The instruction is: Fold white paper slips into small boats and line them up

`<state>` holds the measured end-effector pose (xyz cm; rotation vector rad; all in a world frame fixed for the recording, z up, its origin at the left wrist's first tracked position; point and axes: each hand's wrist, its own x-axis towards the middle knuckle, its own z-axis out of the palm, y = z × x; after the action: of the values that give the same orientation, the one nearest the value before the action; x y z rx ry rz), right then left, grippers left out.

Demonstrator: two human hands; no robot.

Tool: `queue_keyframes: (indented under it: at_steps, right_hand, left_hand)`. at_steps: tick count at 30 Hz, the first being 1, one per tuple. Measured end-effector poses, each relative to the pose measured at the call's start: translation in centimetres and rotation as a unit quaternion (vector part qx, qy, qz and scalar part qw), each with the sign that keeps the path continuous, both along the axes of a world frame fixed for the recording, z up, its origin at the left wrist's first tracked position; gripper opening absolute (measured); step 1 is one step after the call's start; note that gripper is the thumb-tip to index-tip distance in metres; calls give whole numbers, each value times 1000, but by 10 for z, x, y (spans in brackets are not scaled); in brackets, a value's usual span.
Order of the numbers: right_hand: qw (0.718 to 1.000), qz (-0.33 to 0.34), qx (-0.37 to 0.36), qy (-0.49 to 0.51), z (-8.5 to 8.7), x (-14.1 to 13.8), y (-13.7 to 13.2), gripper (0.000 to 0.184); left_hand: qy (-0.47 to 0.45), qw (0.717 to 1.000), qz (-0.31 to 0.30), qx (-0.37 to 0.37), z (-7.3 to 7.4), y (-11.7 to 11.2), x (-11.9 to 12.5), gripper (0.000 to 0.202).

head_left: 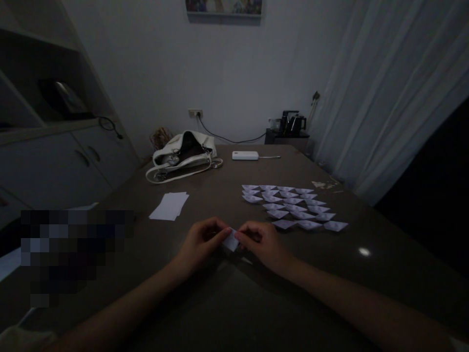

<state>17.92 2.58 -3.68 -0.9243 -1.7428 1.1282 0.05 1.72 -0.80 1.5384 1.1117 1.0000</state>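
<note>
Between my two hands is a small folded piece of white paper (231, 241), held a little above the table. My left hand (202, 240) pinches its left edge between thumb and fingers. On the opposite edge, my right hand (261, 242) grips it the same way, thumb on top. Several folded paper boats (292, 201) stand in rows to the right, beyond my right hand. A stack of white paper sheets (169, 206) lies flat to the left, past my left hand. My fingers cover part of the folded piece.
A white handbag (186, 154) rests at the table's far left. Near the far edge lies a white power strip or similar device (245, 155) with a cable. A kettle (296, 124) stands on a low cabinet behind. Paper scraps (322, 185) lie at the right edge of the brown table (220, 313).
</note>
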Motion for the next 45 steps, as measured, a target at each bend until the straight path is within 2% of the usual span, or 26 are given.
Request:
queue_keyframes:
  at_steps: [8,12,20,28,36,45]
  right_hand:
    - [1000,-1,6,-25,-1,1,0,22]
    - [999,-8,3,-31,0,1,-1,23]
    - [998,40,-46,-18,1,2,-1,26]
    - [998,35,-54,-17,3,3,2,30]
    - [998,19,-31,-51,-2,4,3,28]
    - [994,59,-80,-37,2,4,4,36]
  left_hand:
    - [39,999,-15,24,-2,0,-1,20]
    - [62,998,1,34,0,0,-2,23]
    - [-1,999,22,-36,1,-1,-3,26]
    - [-7,997,37,-64,5,-1,0,28]
    - [29,999,8,-42,0,2,0,28]
    - [0,998,-13,-59,0,1,0,26]
